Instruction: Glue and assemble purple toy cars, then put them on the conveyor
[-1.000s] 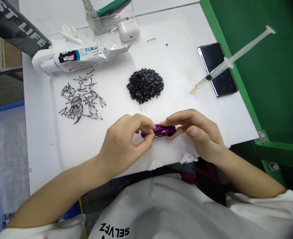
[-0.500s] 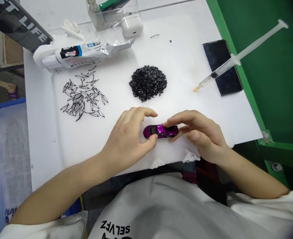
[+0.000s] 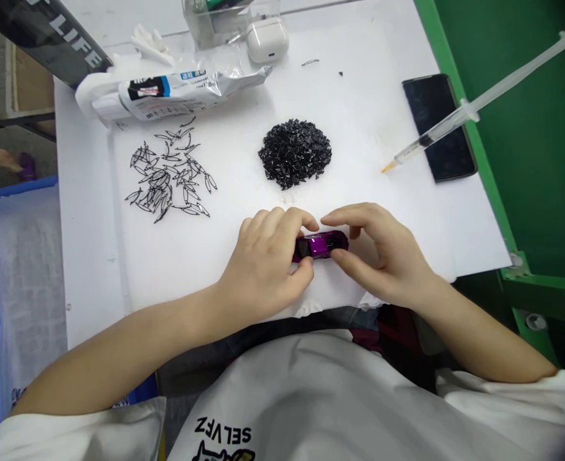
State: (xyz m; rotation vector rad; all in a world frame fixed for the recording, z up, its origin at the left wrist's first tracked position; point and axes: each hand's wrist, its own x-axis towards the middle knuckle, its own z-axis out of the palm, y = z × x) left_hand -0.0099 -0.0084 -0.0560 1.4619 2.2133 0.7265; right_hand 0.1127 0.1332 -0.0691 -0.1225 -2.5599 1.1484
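Left hand [image 3: 262,266], right hand [image 3: 383,256], purple toy car [image 3: 319,246] pinched between them

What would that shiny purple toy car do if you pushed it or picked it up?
The toy car would probably roll if pushed, being a small wheeled model. Its glossy body may feel slippery. It seems light and stiff, since the left hand and right hand appear to manage it with just their fingertips.

The left hand [image 3: 263,266] hides one end of the purple toy car [image 3: 321,246]; pieces in the black heap [image 3: 294,153] above it blur together.
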